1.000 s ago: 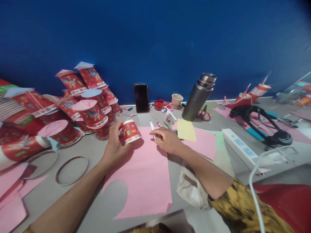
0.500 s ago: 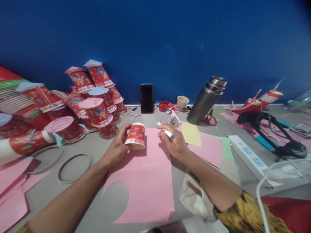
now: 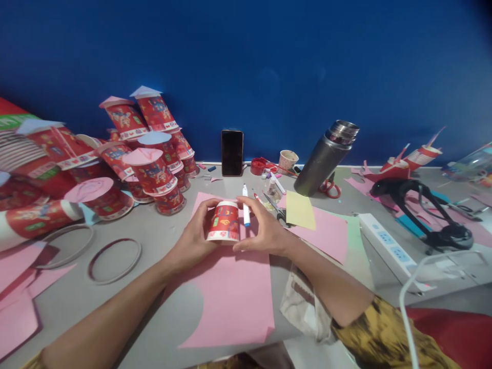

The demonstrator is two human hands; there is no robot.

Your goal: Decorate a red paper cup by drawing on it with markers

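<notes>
A red patterned paper cup [image 3: 223,222] stands upside down on a pink paper sheet [image 3: 230,300], which has a round piece cut out of its left edge. My left hand [image 3: 194,237] wraps the cup's left side. My right hand [image 3: 264,229] presses against the cup's right side and also pinches a white marker with a blue cap [image 3: 245,206], which points away from me.
A heap of red paper cups with paper lids [image 3: 126,159] fills the left. Two cut rings [image 3: 114,260] lie at front left. A phone [image 3: 232,152], a steel flask [image 3: 326,156], scissors [image 3: 277,209], yellow paper [image 3: 300,209], a power strip [image 3: 388,244] and a black stand [image 3: 430,212] lie beyond and right.
My left hand turned the cup upside down and brought it nearer, onto the pink sheet. My right hand picked up the marker and closed in on the cup's right side.
</notes>
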